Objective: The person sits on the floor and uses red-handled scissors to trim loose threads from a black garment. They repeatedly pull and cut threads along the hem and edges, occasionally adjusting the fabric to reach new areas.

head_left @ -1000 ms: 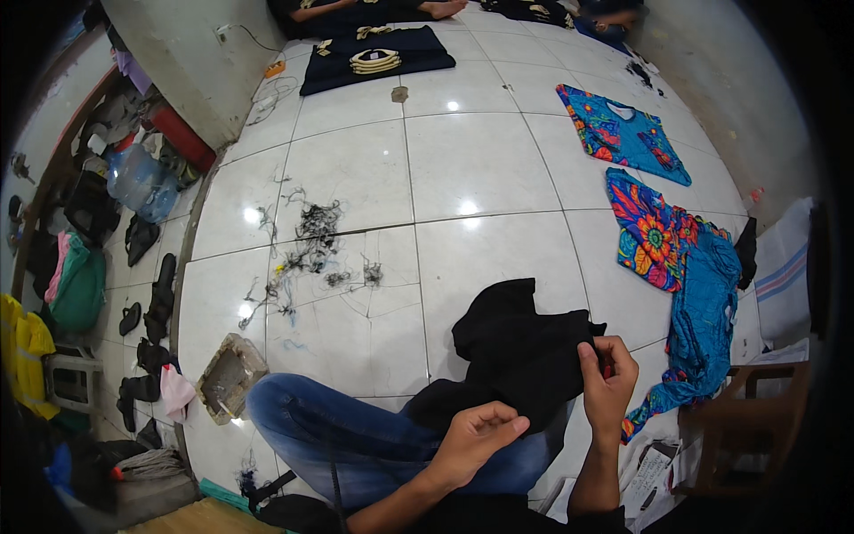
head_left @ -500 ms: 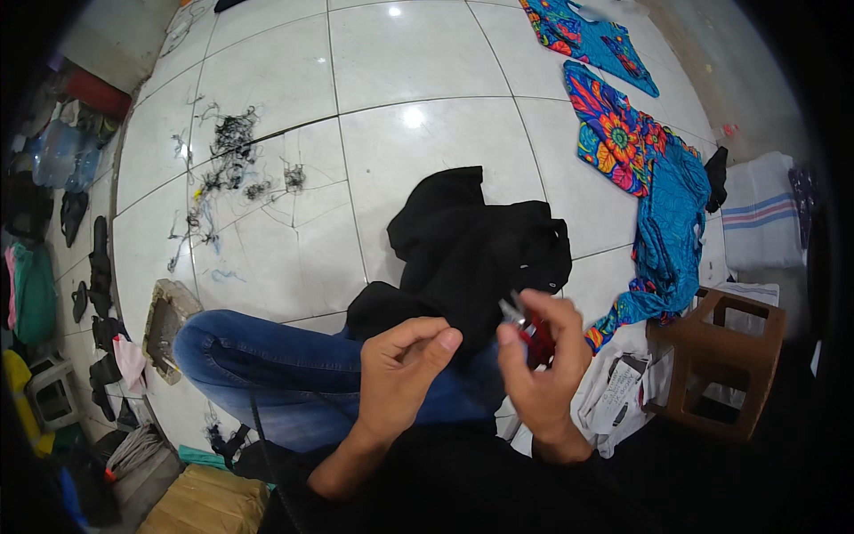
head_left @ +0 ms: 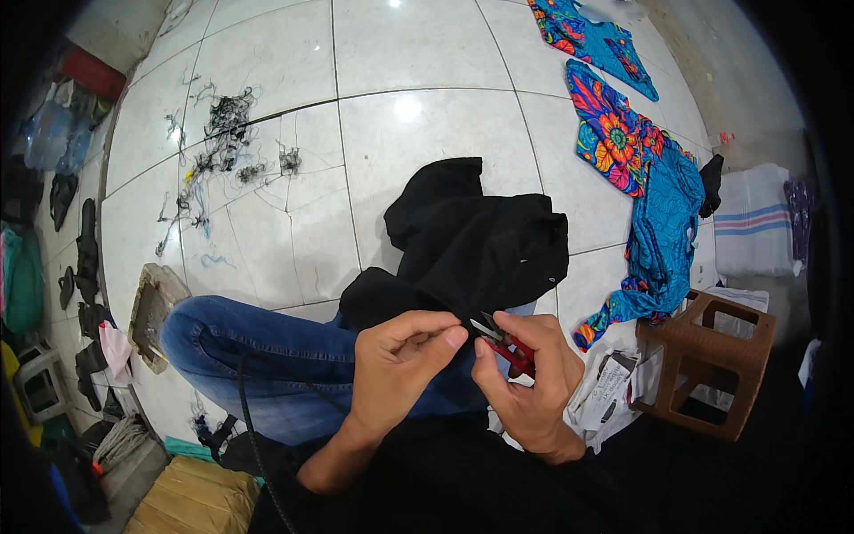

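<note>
Red-handled thread snips (head_left: 519, 356) sit in my right hand (head_left: 538, 387), their pale metal blades apart and pointing up and left. Close beside the blade tips, my left hand (head_left: 400, 360) is closed in a pinch of thumb and forefinger. Whatever that pinch holds is too small to make out. Beneath and beyond both hands, a crumpled black garment (head_left: 485, 240) lies over my lap and the tiled floor, with small light rings near its right edge.
Loose dark threads (head_left: 229, 125) litter the tiles at left. A stone-like tray (head_left: 147, 311) sits by my knee. Blue floral clothes (head_left: 658, 214) lie at right, above a brown plastic stool (head_left: 712, 356) and white bags (head_left: 605, 392). Wrapped brown bundle (head_left: 196, 498) at lower left.
My right hand has moved left with the snips, bringing the blades up to my left fingertips. The left hand keeps its pinch. The whole view has shifted slightly.
</note>
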The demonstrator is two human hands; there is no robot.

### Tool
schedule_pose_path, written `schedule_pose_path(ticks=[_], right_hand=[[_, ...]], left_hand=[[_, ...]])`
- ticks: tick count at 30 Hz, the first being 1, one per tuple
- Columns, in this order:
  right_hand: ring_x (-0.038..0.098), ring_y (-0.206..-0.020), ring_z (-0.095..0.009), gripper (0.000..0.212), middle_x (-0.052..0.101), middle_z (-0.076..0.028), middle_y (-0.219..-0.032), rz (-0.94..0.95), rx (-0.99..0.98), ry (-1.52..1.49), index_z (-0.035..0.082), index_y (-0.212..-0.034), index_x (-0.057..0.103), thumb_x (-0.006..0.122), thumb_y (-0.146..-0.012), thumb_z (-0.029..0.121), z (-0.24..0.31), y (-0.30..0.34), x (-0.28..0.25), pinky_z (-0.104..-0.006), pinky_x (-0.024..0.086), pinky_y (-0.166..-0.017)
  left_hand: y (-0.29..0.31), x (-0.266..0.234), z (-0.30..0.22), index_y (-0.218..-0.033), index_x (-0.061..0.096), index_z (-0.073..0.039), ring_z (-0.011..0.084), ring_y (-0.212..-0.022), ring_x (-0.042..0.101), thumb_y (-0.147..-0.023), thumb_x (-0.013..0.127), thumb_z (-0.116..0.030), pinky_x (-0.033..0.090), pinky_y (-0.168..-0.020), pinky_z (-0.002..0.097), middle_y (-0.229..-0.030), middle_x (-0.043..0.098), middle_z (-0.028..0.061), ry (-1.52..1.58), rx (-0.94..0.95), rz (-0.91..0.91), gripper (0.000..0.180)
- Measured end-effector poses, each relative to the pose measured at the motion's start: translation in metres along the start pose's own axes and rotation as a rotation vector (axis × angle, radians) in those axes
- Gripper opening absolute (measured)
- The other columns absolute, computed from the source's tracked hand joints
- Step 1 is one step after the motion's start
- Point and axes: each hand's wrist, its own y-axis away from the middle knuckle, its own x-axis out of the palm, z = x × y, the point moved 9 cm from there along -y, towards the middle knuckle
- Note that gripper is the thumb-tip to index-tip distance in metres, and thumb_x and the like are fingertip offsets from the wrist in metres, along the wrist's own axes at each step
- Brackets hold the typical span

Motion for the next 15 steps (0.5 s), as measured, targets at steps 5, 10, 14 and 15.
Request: schedule_pose_path(ticks=[5,10,14,15], right_hand=[[0.071,-0.063,-0.026,0.038,0.070,-0.014,-0.083,0.014,-0.007,0.001,-0.002,-0.109,0.071,0.086,-0.074,-0.001,0.0015,0.0012,0.0020,-0.0313,0.053,-0.052],[0.070,-0.063,-0.026,0.038,0.069,-0.014,-0.082,0.012,-0.018,0.026,-0.002,-0.109,0.071,0.086,-0.073,-0.001,0.0033,0.0010,0.0015,-0.0314,0.052,-0.052],[0.070,-0.063,-0.026,0.038,0.069,-0.014,-0.081,0.008,-0.019,0.015,-0.002,-0.108,0.071,0.086,-0.073,0.000,0.0023,0.0022,0.0010,-0.0315,0.052,-0.052],[0.070,-0.062,-0.026,0.038,0.069,-0.013,-0.081,0.009,-0.014,0.012,-0.002,-0.108,0.071,0.086,-0.073,0.000,0.0024,0.0023,0.0005,-0.0315,0.052,-0.052]], left_hand=[[-0.0018,-0.0026,0.0081,-0.110,0.072,0.006,0.0046,-0.085,0.063,-0.098,0.074,-0.003,0.049,-0.074,0.0198,-0.096,0.073,0.0040,0.101,-0.035,-0.020,0.014],[-0.0029,-0.0008,0.0108,-0.110,0.072,0.006,0.0036,-0.085,0.062,-0.100,0.073,-0.006,0.048,-0.074,0.0191,-0.096,0.073,0.0033,0.148,-0.057,0.019,0.015],[-0.0013,-0.0012,0.0113,-0.110,0.073,0.006,0.0033,-0.085,0.062,-0.100,0.072,-0.005,0.047,-0.074,0.0189,-0.096,0.073,0.0030,0.149,-0.051,-0.002,0.015],[-0.0010,-0.0009,0.0102,-0.110,0.073,0.006,0.0033,-0.085,0.061,-0.100,0.072,-0.005,0.047,-0.074,0.0187,-0.096,0.072,0.0029,0.142,-0.040,-0.002,0.015]])
